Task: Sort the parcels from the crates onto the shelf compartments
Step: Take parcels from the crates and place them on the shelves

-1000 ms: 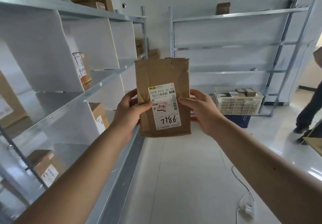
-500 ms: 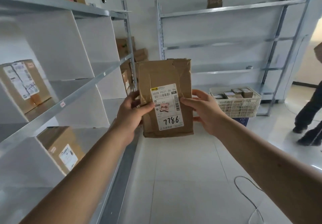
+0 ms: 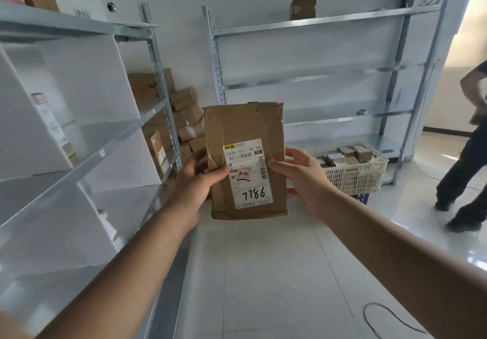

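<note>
Both bare forearms are extending forward, meeting at the parcel (image 3: pixel 245 128). The left grip (image 3: pixel 193 186) is clasping the parcel's left edge, thumb lying across its front, while the right grip (image 3: pixel 303 180) is pinching its right edge, thumb in front and fingers curling behind.
</note>
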